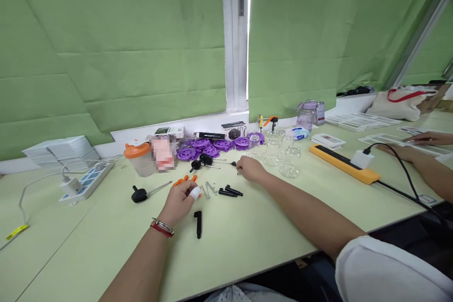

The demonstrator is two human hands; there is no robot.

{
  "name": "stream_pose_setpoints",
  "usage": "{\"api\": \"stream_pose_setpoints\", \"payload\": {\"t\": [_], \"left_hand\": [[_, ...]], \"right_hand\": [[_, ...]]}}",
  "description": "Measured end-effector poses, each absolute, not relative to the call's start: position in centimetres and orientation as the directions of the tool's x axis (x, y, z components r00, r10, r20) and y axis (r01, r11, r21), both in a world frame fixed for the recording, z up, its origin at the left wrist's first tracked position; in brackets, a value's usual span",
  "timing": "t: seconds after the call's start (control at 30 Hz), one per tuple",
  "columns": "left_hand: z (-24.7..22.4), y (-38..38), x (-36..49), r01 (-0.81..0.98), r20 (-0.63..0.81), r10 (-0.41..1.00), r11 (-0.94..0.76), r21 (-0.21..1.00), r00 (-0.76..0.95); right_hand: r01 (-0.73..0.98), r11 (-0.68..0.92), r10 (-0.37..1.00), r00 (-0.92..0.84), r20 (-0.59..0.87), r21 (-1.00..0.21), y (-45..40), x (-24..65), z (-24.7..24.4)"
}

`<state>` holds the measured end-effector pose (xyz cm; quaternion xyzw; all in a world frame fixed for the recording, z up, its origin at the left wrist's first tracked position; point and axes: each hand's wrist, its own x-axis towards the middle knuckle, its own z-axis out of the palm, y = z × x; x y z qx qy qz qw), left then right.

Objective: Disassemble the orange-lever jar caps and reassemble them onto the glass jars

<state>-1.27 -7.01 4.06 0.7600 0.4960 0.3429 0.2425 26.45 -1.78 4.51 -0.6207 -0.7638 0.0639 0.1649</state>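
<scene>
My left hand (180, 202) is low over the table with its fingers pinched together. White tape wraps its thumb, and what the fingertips hold, if anything, is hidden. Behind it lie orange plastic pieces (181, 180), and just right of it are several metal screws (208, 188). Two black L-shaped pieces (230, 191) rest between my hands; a third black piece (198, 224) lies nearer me. My right hand (250, 170) is curled shut near the glass jars. A small dark bit shows at its fingertips, too small to name.
Black-handled screwdrivers (139, 194) lie at the left and centre. Purple slotted discs (212, 146) are piled at the back. Glass jars (272, 152) stand right of centre, before a yellow power strip (341, 163). Another person's hands (403, 152) are at far right.
</scene>
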Motion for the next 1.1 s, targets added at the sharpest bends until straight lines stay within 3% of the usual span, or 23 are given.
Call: {"api": "stream_pose_setpoints", "payload": {"t": [0.27, 0.6, 0.83, 1.0, 1.1], "left_hand": [[3.9, -7.1, -0.9, 0.611, 0.249, 0.912, -0.405, 0.68, 0.326], [4.1, -7.4, -0.5, 0.586, 0.232, 0.899, -0.421, 0.692, 0.372], [4.1, -7.4, -0.4, 0.575, 0.234, 0.891, -0.434, 0.693, 0.39], [3.6, -7.2, -0.6, 0.587, 0.229, 0.886, -0.442, 0.678, 0.403], [3.3, -7.1, -0.5, 0.584, 0.228, 0.882, -0.448, 0.677, 0.412]], "right_hand": [[0.915, 0.241, 0.967, -0.2, 0.156, -0.323, -0.8, 28.7, 1.7], [0.898, 0.278, 0.958, -0.234, 0.164, -0.341, -2.3, 27.0, 2.2], [0.736, 0.542, 0.838, -0.436, 0.328, -0.406, -5.3, 24.4, 2.7], [0.742, 0.589, 0.808, -0.521, 0.277, -0.321, -6.5, 22.9, 2.7], [0.723, 0.577, 0.817, -0.513, 0.263, -0.38, -6.8, 22.6, 2.9]]}}
